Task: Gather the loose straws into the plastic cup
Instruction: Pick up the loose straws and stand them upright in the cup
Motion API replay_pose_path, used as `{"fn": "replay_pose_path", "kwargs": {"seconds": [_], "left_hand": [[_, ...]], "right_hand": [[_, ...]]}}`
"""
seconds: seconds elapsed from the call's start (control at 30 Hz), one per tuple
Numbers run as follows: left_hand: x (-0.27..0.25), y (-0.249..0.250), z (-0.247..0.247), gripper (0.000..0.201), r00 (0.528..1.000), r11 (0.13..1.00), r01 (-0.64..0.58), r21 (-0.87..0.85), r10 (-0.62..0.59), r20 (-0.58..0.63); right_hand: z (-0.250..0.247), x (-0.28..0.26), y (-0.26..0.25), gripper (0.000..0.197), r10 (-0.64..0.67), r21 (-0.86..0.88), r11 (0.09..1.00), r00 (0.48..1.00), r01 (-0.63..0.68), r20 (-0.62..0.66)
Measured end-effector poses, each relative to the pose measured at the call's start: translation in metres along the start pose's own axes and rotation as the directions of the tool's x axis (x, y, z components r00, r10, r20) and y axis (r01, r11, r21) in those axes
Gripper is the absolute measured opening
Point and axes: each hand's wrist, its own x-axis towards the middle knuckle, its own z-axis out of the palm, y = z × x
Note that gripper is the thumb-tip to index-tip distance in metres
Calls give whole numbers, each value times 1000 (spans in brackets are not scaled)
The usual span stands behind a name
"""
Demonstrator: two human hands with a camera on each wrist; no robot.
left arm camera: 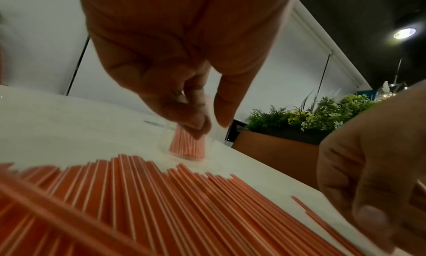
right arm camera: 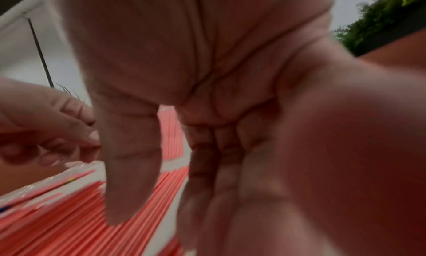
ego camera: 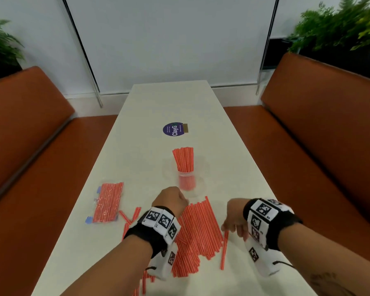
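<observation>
A clear plastic cup (ego camera: 189,180) stands mid-table with a bundle of red-and-white straws (ego camera: 183,160) upright in it. A broad pile of loose straws (ego camera: 199,229) lies flat between my wrists, near the front. My left hand (ego camera: 171,199) hovers over the pile's far end, just short of the cup (left arm camera: 166,141). Its fingers (left arm camera: 196,121) are loosely curled and hold nothing. My right hand (ego camera: 233,221) hangs at the pile's right edge, fingers pointing down. Its fingertips are at the top end of a single straw (ego camera: 224,251) lying apart. The right wrist view is blurred and shows no straw held.
A sealed plastic packet of straws (ego camera: 108,202) lies at the left of the white table (ego camera: 158,103). A few stray straws (ego camera: 128,216) lie beside it. A purple round sticker (ego camera: 173,129) sits beyond the cup. Orange benches (ego camera: 30,146) flank the table, with plants (ego camera: 340,24) behind.
</observation>
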Motion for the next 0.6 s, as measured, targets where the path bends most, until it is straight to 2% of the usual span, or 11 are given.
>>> {"fn": "replay_pose_path", "kwargs": {"seconds": [0.07, 0.17, 0.23, 0.33, 0.4, 0.47, 0.5, 0.6], "left_hand": [[-8, 2, 10, 39, 998, 1000, -1, 23, 0, 55], [-18, 2, 20, 25, 994, 999, -35, 9, 33, 107], [-25, 2, 23, 19, 991, 999, -49, -1, 49, 122], [-31, 0, 26, 20, 992, 999, -49, -10, 50, 119], [-33, 0, 26, 16, 994, 999, -48, -7, 49, 102], [-34, -2, 28, 18, 996, 999, -35, 12, 34, 79], [-34, -3, 29, 20, 998, 999, -26, 18, 25, 66], [-33, -7, 33, 20, 999, 1000, -8, 23, 7, 47]], "right_hand": [[16, -5, -3, 30, -11, -42, 999, 999, 9, -33], [27, -8, -9, 28, -30, -105, 994, 987, 13, -158], [28, -6, -11, 32, -19, -62, 998, 971, 4, -238], [24, 0, -14, 12, 27, 54, 999, 947, -11, -319], [22, 6, -16, 29, 46, 130, 992, 923, 4, -381], [22, 11, -22, 45, 52, 173, 985, 915, 19, -400], [23, 12, -27, 46, 57, 185, 983, 918, 18, -393], [26, 15, -42, 26, 12, 88, 996, 933, 22, -360]]}}
